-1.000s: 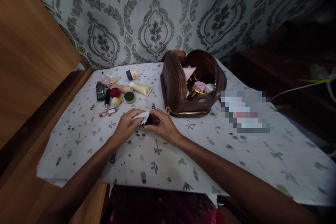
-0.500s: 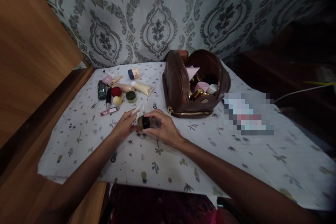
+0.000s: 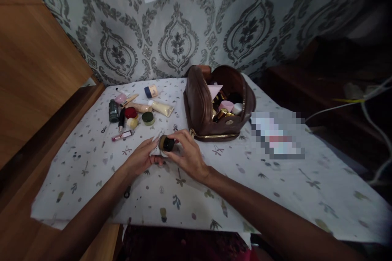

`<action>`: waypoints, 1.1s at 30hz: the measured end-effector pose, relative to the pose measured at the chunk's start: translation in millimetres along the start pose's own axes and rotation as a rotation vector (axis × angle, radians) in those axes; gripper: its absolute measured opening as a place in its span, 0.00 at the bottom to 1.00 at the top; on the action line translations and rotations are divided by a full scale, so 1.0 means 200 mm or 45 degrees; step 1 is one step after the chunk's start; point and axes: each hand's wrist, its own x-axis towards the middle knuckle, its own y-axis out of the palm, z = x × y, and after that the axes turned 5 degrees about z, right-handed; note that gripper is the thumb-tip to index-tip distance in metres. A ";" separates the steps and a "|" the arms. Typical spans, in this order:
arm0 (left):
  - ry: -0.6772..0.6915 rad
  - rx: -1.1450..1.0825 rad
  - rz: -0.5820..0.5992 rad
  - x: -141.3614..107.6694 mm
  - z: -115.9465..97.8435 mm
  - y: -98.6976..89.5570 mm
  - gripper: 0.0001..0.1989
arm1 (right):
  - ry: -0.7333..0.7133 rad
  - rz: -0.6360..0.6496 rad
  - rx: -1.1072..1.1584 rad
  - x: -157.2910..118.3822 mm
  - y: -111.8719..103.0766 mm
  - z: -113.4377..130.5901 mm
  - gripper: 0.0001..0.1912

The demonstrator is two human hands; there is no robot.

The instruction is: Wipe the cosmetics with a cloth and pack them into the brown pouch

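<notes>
In the head view, a small jar [image 3: 167, 143] with a black lid and an olive-gold body is held on its side above the table. The fingers and thumb of my right hand [image 3: 189, 155] close around its black end. My left hand [image 3: 143, 155] grips a crumpled white tissue [image 3: 155, 146], which presses against the jar's other end. Just beyond my hands lie a green-lidded jar [image 3: 148, 118], a pink lip gloss tube [image 3: 121, 136] and a cream squeeze tube [image 3: 163, 108].
A brown cosmetic bag [image 3: 199, 108] stands unzipped at the back, with cosmetics inside. Left of it are a red-lidded jar [image 3: 131, 112], a dark green bottle [image 3: 113, 111] and a blue-capped jar [image 3: 151, 91]. A blurred flat item [image 3: 277, 136] lies right. A wooden panel [image 3: 39, 65] borders the left.
The tissue now wraps closer against the jar's end, and my left hand has shifted onto it. The whole view has tilted slightly upward and to the right.
</notes>
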 end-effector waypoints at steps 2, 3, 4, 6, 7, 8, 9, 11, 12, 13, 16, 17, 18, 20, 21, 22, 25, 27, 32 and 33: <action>0.011 0.011 0.008 -0.01 -0.01 0.01 0.21 | -0.072 -0.032 -0.052 0.01 -0.02 0.02 0.14; 0.022 0.029 0.004 -0.01 -0.02 0.01 0.20 | -0.113 -0.049 -0.077 0.02 -0.03 0.04 0.13; 0.038 0.059 -0.007 -0.02 -0.04 0.02 0.21 | -0.154 -0.062 -0.100 0.02 -0.05 0.05 0.13; 0.063 0.170 -0.046 -0.02 -0.09 0.04 0.21 | -0.219 -0.065 -0.143 0.04 -0.12 0.10 0.15; 0.064 0.259 -0.046 -0.01 -0.12 0.06 0.20 | -0.242 -0.068 -0.162 0.04 -0.17 0.13 0.16; 0.065 0.373 -0.032 0.00 -0.16 0.08 0.17 | -0.259 -0.072 -0.177 0.05 -0.22 0.16 0.17; 0.089 0.505 -0.007 0.01 -0.21 0.11 0.14 | -0.270 -0.086 -0.188 0.05 -0.28 0.18 0.18; 0.243 0.819 0.060 0.04 -0.32 0.19 0.08 | -0.280 -0.134 -0.202 0.07 -0.42 0.23 0.19; 0.379 0.988 0.082 0.07 -0.37 0.23 0.06 | -0.267 -0.169 -0.212 0.07 -0.49 0.24 0.19; 0.523 1.169 0.105 0.09 -0.42 0.28 0.06 | -0.242 -0.206 -0.229 0.08 -0.55 0.24 0.19; 0.864 1.780 0.233 0.15 -0.53 0.45 0.15 | -0.109 -0.305 -0.238 0.11 -0.72 0.22 0.19; 0.939 1.982 0.273 0.17 -0.55 0.50 0.17 | -0.063 -0.329 -0.218 0.12 -0.77 0.21 0.19; 0.996 2.170 0.307 0.19 -0.56 0.55 0.18 | -0.020 -0.346 -0.188 0.13 -0.80 0.19 0.19; 1.038 2.494 0.323 0.24 -0.56 0.62 0.19 | 0.061 -0.356 -0.125 0.16 -0.86 0.15 0.19; 1.031 2.621 0.317 0.26 -0.55 0.65 0.19 | 0.098 -0.349 -0.104 0.17 -0.88 0.13 0.19; 1.015 2.719 0.305 0.28 -0.55 0.67 0.18 | 0.130 -0.334 -0.091 0.18 -0.90 0.11 0.19; 0.949 2.868 0.287 0.33 -0.53 0.69 0.17 | 0.179 -0.274 -0.091 0.21 -0.93 0.08 0.20; 0.940 2.878 0.294 0.34 -0.52 0.68 0.15 | 0.177 -0.217 -0.100 0.23 -0.94 0.07 0.20; 1.116 2.730 0.264 0.36 -0.49 0.64 0.11 | 0.134 -0.066 -0.217 0.29 -0.96 0.05 0.16; 1.177 2.689 0.262 0.37 -0.48 0.63 0.11 | 0.133 -0.041 -0.243 0.30 -0.95 0.05 0.15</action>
